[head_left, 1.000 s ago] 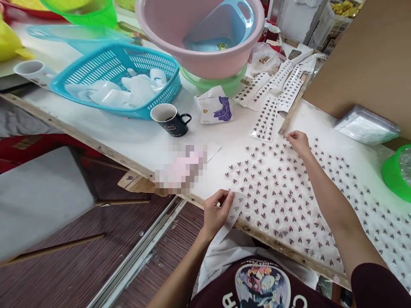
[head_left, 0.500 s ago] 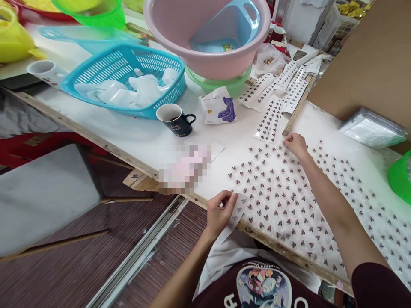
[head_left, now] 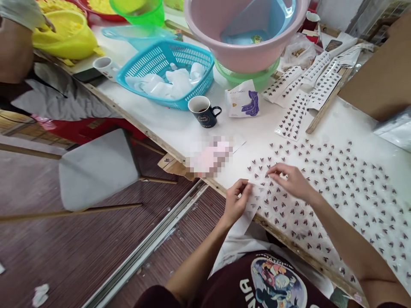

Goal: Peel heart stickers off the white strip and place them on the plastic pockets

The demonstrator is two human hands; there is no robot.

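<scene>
My left hand (head_left: 236, 202) pinches the top edge of a pale sticker sheet (head_left: 253, 207), which hangs over the table's front edge and shows a few small faint prints. My right hand (head_left: 293, 182) is a short way to the right, thumb and forefinger closed together above the table; anything between them is too small to make out. Beneath and around it lie many small clear round pieces with dark printed motifs (head_left: 335, 196), spread in loose rows over the white table (head_left: 171, 130). Further back rest several printed sticker sheets (head_left: 293, 115).
A dark mug (head_left: 205, 117) stands beside a tissue pack (head_left: 243, 100). Behind are a blue basket (head_left: 163, 100) of white items and a pink basin (head_left: 247, 55). A wooden strip (head_left: 327, 102) lies at right. A co-worker's hand (head_left: 48, 23) reaches into a yellow basin (head_left: 66, 47). A grey chair (head_left: 99, 171) stands left.
My right hand has come back from near the sticker sheets toward my left hand, which still holds its sheet. The view has swung left, bringing the co-worker into sight.
</scene>
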